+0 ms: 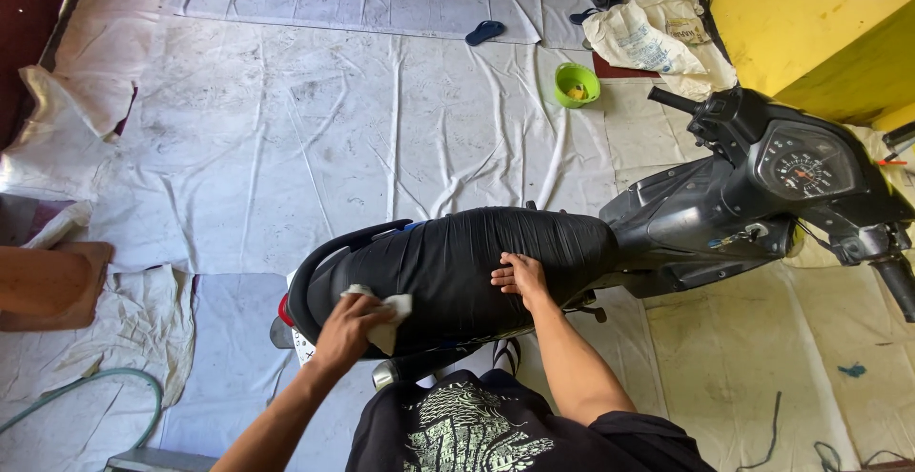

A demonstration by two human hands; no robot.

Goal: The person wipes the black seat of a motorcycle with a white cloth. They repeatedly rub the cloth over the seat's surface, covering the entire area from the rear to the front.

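A black scooter (724, 195) stands across the view, its handlebars to the right and its long black seat (457, 253) in the middle. My left hand (348, 324) presses a white cloth (391, 315) against the rear end of the seat, fingers closed around it. My right hand (519, 277) rests flat on the near side of the seat's middle, fingers spread, holding nothing. A black grab rail (329, 253) curves around the seat's rear.
White sheeting (286, 129) covers the floor. A green bowl (577, 84) sits beyond the scooter, with a blue sandal (484, 31) and a white sack (658, 38) farther back. A yellow wall (820, 24) is at the right. A green hose (86, 391) lies at the lower left.
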